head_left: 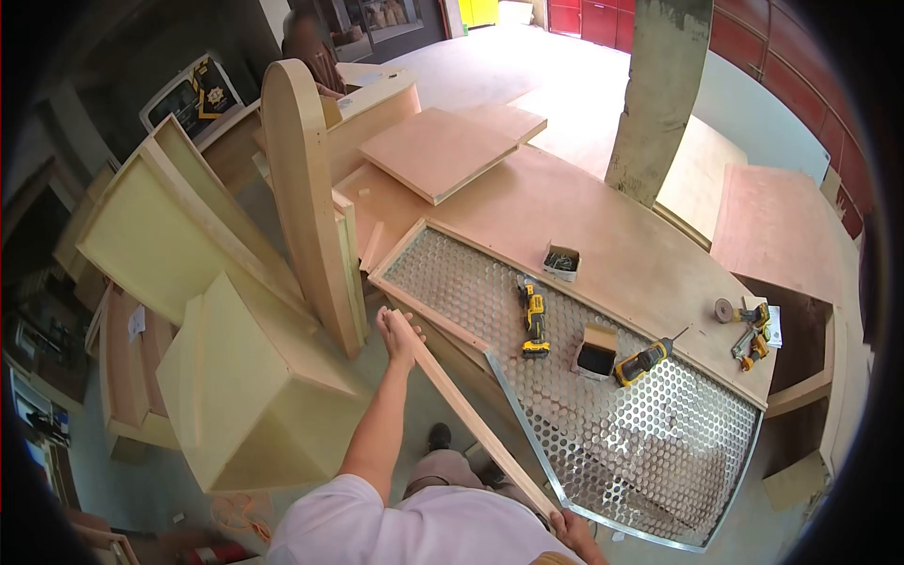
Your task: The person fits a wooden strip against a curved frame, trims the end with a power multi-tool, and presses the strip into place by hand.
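A long wooden strip (476, 421) runs slantwise in front of my body, beside the edge of a panel. My left hand (400, 337) is closed round its far end. Near the bottom edge, my right hand (576, 533) grips the other end, close to the panel's metal-edged corner. The perforated metal panel (650, 461) lies on the workbench, with wooden strips along part of its border. On it rest a yellow and black power tool (534, 323), a cordless drill (644, 362) and an open box (595, 352) of dark, small pieces.
A box of screws (561, 262) stands on the wooden bench top (603, 212). More tools (751, 347) and a tape roll (722, 311) lie at right. A pillar (659, 104) rises behind. Large wooden pieces (311, 207) crowd the left; a person (315, 56) is at the back.
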A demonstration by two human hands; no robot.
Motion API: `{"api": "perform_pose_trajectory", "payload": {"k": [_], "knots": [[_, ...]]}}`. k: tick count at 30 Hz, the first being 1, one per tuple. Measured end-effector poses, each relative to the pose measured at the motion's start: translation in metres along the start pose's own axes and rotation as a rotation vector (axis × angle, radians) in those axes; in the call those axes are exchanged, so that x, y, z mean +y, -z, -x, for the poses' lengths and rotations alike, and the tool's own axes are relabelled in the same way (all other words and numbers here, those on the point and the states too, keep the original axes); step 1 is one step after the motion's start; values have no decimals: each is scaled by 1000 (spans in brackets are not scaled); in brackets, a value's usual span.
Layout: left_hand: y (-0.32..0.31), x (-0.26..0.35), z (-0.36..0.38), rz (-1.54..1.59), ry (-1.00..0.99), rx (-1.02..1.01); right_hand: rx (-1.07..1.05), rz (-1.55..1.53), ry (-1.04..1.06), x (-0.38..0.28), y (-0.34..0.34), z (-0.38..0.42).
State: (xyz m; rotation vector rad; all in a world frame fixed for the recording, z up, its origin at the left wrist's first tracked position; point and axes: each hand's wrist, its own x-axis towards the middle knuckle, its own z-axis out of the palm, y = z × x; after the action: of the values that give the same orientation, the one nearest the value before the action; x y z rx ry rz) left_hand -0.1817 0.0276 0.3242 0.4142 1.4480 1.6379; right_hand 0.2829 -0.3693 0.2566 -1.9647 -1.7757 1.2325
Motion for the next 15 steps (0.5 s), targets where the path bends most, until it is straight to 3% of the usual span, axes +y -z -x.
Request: {"api": "perform_pose_trajectory", "payload": {"k": [4, 8, 15], "knots": [[-2, 5, 1, -39, -8, 52, -5, -26, 37, -23, 21, 12], [-7, 3, 3, -80, -7, 76, -12, 164, 15, 12, 9, 11], [0, -11, 8, -80, 15, 134, -39, 246, -70, 9, 23, 14]]}}
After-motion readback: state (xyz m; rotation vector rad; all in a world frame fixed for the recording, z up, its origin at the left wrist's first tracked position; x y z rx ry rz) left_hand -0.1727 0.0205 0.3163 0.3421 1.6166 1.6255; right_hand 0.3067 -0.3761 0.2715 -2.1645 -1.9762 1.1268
